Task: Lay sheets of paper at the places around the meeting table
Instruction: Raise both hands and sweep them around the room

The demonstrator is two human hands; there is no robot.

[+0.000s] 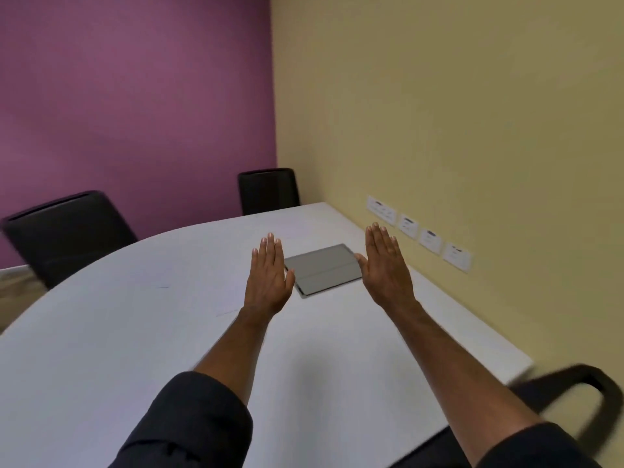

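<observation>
Both my arms stretch out over a white meeting table [135, 315]. My left hand [270, 278] is flat with straight fingers, holding nothing, just left of a grey rectangular flap set flush in the tabletop [324, 269]. My right hand [386, 268] is also flat and holds nothing, at the flap's right edge. No loose sheets of paper show on the table.
Two black chairs stand at the far side, one at the left [67, 231] and one at the back [268, 190]. A black chair armrest [580, 383] curves at the near right. Wall sockets [418, 233] line the yellow wall beside the table's right edge.
</observation>
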